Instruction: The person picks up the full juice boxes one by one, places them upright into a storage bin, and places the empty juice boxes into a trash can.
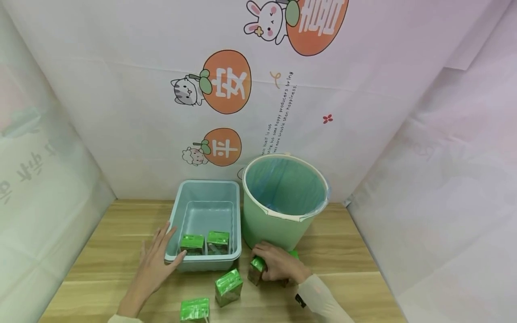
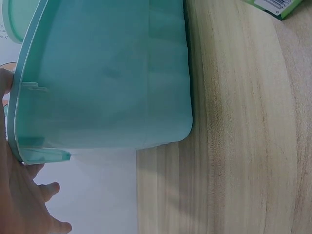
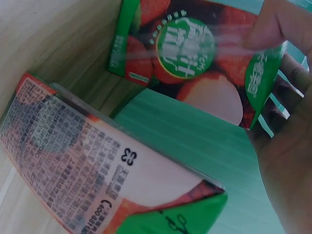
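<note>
My left hand [image 1: 155,264] rests at the left front corner of a blue-green plastic basin [image 1: 202,259], fingers spread and thumb at the rim. Two juice boxes [image 1: 192,242] with green tops stand inside the basin near its front wall. With my right hand [image 1: 278,264] I hold a juice box [image 3: 195,58] on the table, thumb on its printed face and the other fingers behind it. Close by is another juice box [image 3: 97,161], mostly hidden by the hand in the head view. Two more stand in front, one juice box [image 1: 228,287] and another juice box [image 1: 194,309].
A green bucket [image 1: 262,224] with a pale rim and a clear liner stands right of the basin, just behind my right hand. Printed white cloth [image 1: 141,112] covers the back and sides of the wooden table [image 1: 343,269].
</note>
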Demonstrator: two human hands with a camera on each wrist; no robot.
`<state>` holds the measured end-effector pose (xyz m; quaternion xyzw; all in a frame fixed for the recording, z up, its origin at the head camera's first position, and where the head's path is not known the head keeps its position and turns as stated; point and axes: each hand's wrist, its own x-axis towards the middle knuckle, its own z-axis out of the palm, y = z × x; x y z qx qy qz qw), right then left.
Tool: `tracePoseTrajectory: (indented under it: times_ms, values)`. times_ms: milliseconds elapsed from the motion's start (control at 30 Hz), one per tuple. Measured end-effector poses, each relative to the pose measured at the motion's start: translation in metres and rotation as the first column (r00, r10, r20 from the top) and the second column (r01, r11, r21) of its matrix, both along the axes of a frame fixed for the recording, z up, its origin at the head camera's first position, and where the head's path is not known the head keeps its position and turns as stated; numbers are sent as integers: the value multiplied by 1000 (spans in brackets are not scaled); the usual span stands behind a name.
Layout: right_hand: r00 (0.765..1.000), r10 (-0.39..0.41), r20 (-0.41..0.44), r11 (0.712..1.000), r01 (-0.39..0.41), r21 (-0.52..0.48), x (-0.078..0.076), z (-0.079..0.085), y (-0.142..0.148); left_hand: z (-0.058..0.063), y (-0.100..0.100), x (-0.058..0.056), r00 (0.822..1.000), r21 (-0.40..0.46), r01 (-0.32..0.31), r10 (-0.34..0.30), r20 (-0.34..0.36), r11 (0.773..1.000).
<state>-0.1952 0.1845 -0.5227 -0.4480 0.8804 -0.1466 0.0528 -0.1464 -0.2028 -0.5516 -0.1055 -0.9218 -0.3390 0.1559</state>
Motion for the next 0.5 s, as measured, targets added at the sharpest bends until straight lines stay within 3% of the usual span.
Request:
tracePoseTrajectory:
  times_ms: [500]
  values:
    - [1000, -15, -17, 1000, 15, -19, 5, 4, 0, 2, 1, 1, 1000, -3, -2, 2, -5, 1000]
